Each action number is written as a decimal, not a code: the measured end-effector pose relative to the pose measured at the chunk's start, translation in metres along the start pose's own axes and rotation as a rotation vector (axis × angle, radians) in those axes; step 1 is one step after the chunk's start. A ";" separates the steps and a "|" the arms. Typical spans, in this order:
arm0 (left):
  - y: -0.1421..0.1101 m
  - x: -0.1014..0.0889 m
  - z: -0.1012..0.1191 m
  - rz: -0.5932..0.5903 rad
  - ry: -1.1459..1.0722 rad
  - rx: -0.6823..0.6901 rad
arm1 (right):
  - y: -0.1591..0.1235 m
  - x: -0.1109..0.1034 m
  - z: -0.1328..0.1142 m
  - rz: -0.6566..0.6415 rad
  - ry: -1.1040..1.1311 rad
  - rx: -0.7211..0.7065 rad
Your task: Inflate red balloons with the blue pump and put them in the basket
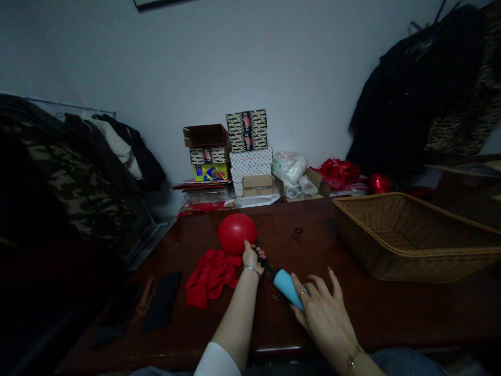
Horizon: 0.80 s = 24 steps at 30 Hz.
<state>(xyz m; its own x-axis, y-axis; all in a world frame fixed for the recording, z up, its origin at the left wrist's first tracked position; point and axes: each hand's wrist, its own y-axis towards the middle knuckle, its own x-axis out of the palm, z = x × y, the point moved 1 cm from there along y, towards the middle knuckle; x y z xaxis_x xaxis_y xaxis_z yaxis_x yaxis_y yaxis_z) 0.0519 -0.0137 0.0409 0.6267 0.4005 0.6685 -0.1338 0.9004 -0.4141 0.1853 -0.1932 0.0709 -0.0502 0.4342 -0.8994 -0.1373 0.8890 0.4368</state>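
A red balloon (237, 233), round and inflated, stands at the far end of a hand pump. My left hand (252, 258) is closed around the pump's black end, right at the balloon's neck; its fingers partly hide where the two meet. The light blue barrel of the balloon pump (288, 287) slants down towards my right hand (321, 308). That hand grips the near end of the barrel between thumb and fingers, with the outer fingers lifted and spread. Beside my left wrist lies a heap of red cloth-like material (211, 279), its exact kind unclear.
On the brown table (376, 313), a wicker basket (395, 256) stands at right. A dark phone-like slab (162, 300) lies at left. Small coloured bands (272, 288) lie beneath the pump, dark loops (297, 234) farther back. Stacked boxes (250, 167) line the wall.
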 end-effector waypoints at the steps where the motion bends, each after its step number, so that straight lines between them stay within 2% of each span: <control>1: -0.001 0.000 -0.001 -0.001 0.003 -0.001 | 0.004 0.000 -0.003 -0.003 0.000 0.001; 7: -0.004 0.003 -0.003 -0.032 0.040 0.000 | 0.025 0.004 -0.013 0.006 0.007 0.015; 11: 0.000 0.002 -0.002 -0.016 0.055 0.018 | 0.028 0.007 -0.015 0.017 0.027 0.022; 18: 0.004 0.000 -0.001 -0.018 0.069 0.032 | 0.016 0.007 -0.009 0.019 0.051 0.007; 24: 0.010 -0.001 0.007 -0.022 0.051 0.029 | -0.007 0.015 0.010 0.086 0.073 -0.009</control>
<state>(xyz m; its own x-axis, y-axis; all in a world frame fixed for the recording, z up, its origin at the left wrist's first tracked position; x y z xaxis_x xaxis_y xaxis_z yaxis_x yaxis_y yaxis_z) 0.0447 -0.0041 0.0405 0.6682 0.3723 0.6442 -0.1416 0.9136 -0.3811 0.1954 -0.1917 0.0545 -0.1336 0.4969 -0.8575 -0.1386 0.8474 0.5126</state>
